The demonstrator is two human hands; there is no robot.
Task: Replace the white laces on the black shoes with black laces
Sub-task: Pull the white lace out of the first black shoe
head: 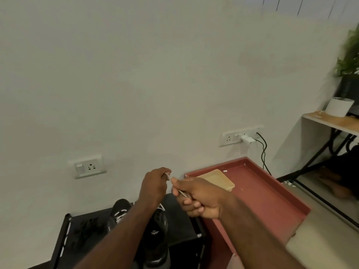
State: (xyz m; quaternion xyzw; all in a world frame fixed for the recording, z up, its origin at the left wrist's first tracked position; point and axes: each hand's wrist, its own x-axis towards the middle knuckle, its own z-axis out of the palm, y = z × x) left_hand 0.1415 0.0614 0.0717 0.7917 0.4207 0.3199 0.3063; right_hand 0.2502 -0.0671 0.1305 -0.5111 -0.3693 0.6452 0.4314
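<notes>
1. Both up! The left hand (154, 184) had its fingers curled round the white lace (182, 193)
2. The right hand (196, 199) pinched it alongside
3. Black shoes (158, 227) sat below on the rack (179, 220)

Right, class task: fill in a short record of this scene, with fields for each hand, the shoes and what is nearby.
left hand: fingers pinch a white lace
right hand: grips white lace too
black shoes: on a black rack, below the hands
beside rack: red tray holding a wooden board
</notes>
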